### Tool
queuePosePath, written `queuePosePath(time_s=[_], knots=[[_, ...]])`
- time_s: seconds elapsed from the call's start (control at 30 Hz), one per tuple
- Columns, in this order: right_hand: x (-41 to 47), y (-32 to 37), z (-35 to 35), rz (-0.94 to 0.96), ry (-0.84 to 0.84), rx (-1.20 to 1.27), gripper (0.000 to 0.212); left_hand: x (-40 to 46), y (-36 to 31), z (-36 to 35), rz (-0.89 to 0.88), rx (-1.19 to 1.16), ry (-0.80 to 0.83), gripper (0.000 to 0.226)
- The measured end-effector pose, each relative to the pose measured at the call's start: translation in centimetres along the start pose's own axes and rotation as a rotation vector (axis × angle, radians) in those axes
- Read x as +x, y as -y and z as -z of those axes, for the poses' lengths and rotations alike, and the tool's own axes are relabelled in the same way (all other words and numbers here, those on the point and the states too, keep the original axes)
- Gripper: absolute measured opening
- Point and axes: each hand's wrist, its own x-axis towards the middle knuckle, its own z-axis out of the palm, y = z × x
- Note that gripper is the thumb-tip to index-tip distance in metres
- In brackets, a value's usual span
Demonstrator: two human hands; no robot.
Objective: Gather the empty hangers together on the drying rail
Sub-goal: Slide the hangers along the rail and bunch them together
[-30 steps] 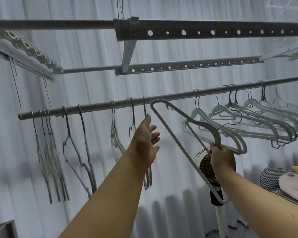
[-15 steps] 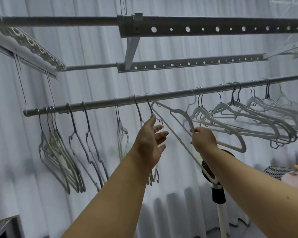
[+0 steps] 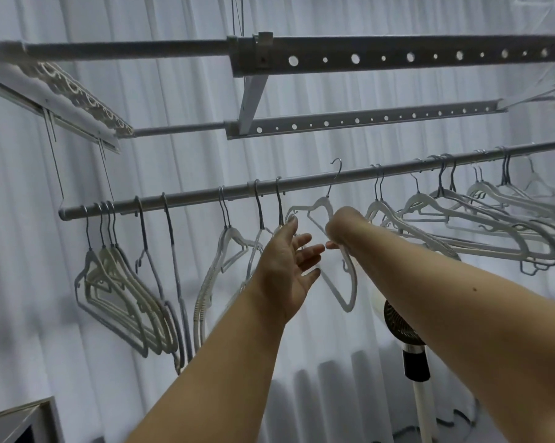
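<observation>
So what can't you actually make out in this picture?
- Head view: the right hand holds a white hanger, but its own wrist hides the fingers and the grip.
- The hook is by the rail; whether it rests on it is unclear.
- The hangers at the right overlap too much to count.
- The fan is partly hidden by the right forearm.

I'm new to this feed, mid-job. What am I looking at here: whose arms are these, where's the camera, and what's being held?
One camera, worn on a person's head, looks up at a grey metal drying rail. No robot: two bare arms. The right hand grips a white plastic hanger, its hook raised above the rail, not hooked on. The left hand is open, beside hung hangers. A cluster of pale hangers hangs at the left end, another cluster at the right. A standing fan is below.
</observation>
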Motion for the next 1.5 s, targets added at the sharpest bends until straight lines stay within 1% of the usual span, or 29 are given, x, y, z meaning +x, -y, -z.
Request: queuePosePath(time_s=[0.1, 0.2, 0.27, 0.3, 0.33, 0.43, 0.5, 0.57, 0.63, 0.7, 0.8, 0.97, 1.03, 1.17, 1.3, 1.4, 1.5], knots=[[-0.3, 0.0, -0.3, 0.026, -0.020, -0.064, 0.032, -0.3, 0.0, 0.2, 0.000, -0.008, -0.008, 0.065], [-0.5, -0.2, -0.4, 0.060, -0.153, -0.141, 0.030, -0.7, 0.0, 0.2, 0.001, -0.007, -0.016, 0.062], [-1.1, 0.0, -0.4, 0.054, -0.278, -0.207, 0.029, -1.0, 0.0, 0.2, 0.003, -0.011, -0.015, 0.061], [-1.1, -0.2, -0.4, 0.091, -0.336, -0.250, 0.029, -1.2, 0.0, 0.2, 0.004, -0.012, -0.014, 0.060], [-1.1, -0.4, -0.4, 0.078, -0.351, -0.270, 0.029, -1.4, 0.0, 0.2, 0.006, -0.010, -0.013, 0.060], [-0.3, -1.0, -0.6, 0.051, -0.303, -0.445, 0.029, -1.9, -0.1, 0.3, 0.012, -0.008, -0.007, 0.058], [-0.1, -1.2, -0.9, 0.063, -0.230, -0.523, 0.031, -2.3, -0.1, 0.6, 0.013, -0.008, 0.000, 0.059], [-0.4, -1.4, -1.2, 0.077, -0.167, -0.544, 0.032, -2.5, -0.1, 0.8, 0.012, -0.008, 0.009, 0.061], [-0.7, -1.4, -1.5, 0.076, -0.157, -0.544, 0.033, -2.7, -0.1, 1.1, 0.014, -0.004, 0.013, 0.061], [-0.6, -1.6, -2.0, 0.082, -0.141, -0.537, 0.028, -2.8, 0.0, 1.3, 0.018, -0.010, 0.014, 0.060], [-0.6, -2.0, -1.8, 0.132, -0.189, -0.477, 0.022, -3.0, 0.0, 1.2, 0.021, -0.017, 0.028, 0.061], [-0.9, -3.4, 0.6, 0.198, -0.377, -0.418, 0.031, -3.1, 0.2, -0.2, 0.019, -0.033, 0.071, 0.059], [-1.0, -4.3, 2.2, 0.182, -0.435, -0.418, 0.033, -2.9, 0.4, -1.1, 0.027, -0.041, 0.101, 0.058], [-1.5, -6.5, 6.7, 0.101, -0.502, -0.419, 0.030, -2.3, 0.7, -3.5, 0.043, -0.068, 0.144, 0.057], [-2.0, -9.0, 11.1, 0.010, -0.575, -0.479, 0.030, -1.7, 1.3, -6.0, 0.054, -0.106, 0.179, 0.056], [-2.2, -10.8, 14.0, -0.087, -0.661, -0.528, 0.038, -0.8, 1.6, -7.9, 0.059, -0.125, 0.201, 0.055], [-2.0, -12.7, 16.5, -0.159, -0.649, -0.611, 0.047, 0.2, 1.8, -10.1, 0.062, -0.133, 0.209, 0.053]])
